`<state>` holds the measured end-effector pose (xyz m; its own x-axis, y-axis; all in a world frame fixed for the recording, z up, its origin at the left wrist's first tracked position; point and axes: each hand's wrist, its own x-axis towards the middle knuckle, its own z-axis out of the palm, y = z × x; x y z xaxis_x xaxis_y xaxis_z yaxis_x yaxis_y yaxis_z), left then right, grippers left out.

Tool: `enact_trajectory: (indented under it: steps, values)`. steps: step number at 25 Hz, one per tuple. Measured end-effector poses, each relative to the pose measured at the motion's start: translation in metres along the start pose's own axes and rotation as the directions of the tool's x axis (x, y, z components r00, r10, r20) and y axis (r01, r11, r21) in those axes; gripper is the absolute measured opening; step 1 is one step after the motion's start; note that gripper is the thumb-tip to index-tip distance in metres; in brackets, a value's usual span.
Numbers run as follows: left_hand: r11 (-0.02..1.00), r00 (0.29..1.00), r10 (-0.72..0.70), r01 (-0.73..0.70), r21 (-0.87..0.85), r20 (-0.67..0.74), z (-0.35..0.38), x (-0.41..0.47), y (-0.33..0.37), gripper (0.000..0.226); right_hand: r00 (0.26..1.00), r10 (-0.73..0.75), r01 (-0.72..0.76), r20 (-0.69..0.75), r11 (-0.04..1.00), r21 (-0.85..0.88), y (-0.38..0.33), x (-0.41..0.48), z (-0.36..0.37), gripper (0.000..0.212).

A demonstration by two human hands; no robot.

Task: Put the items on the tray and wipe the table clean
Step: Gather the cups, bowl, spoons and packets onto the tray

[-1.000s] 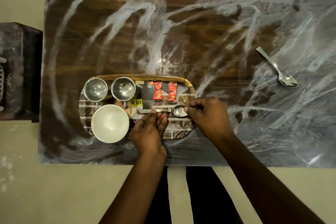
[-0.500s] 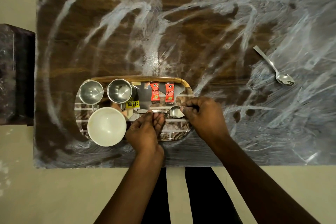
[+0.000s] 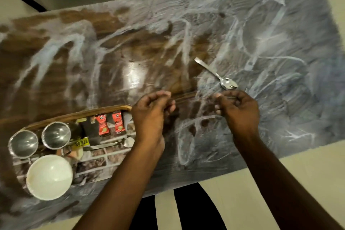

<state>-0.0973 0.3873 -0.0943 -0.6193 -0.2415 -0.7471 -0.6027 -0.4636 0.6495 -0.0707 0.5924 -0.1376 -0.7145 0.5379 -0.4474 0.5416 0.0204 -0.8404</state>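
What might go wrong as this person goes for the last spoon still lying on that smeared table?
1. The spoon lies flat on the streaky, wet-looking table, so it may slip from the right hand.
2. The tray is crowded: two steel cups, a white bowl, red sachets and another spoon. Adding one more could knock something.
3. The left hand hovers at the tray's edge and might bump it.

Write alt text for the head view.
Both hands, left hand and right hand, hover empty over a smeared table, the right just short of a loose spoon. At left, a tray holds two steel cups, a white bowl, two red sachets and another spoon.
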Motion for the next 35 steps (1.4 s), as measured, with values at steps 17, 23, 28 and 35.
enact_trajectory:
  steps: [17,23,28,35]
  values:
    - [0.997,0.996,-0.045,0.041,0.063,0.079,0.073,0.029,-0.016,0.011,0.985,0.118,-0.134,0.123,0.982,0.13,-0.017,0.027,-0.007,0.015]
    - [0.995,0.991,0.073,-0.08,-0.063,-0.108,-0.057,-0.03,-0.01,0.008,0.925,0.141,-0.14,0.352,0.99,-0.028,-0.019,-0.069,0.041,0.007]
    - [0.981,0.945,-0.085,0.024,-0.192,-0.316,-0.157,-0.054,-0.03,0.004,0.866,0.189,-0.106,0.464,0.974,-0.199,0.016,-0.143,0.081,0.007]
    - [0.977,0.903,-0.195,0.143,-0.16,-0.382,-0.199,-0.047,-0.045,0.013,0.891,0.084,0.116,0.447,0.908,-0.402,0.042,-0.168,0.109,0.008]
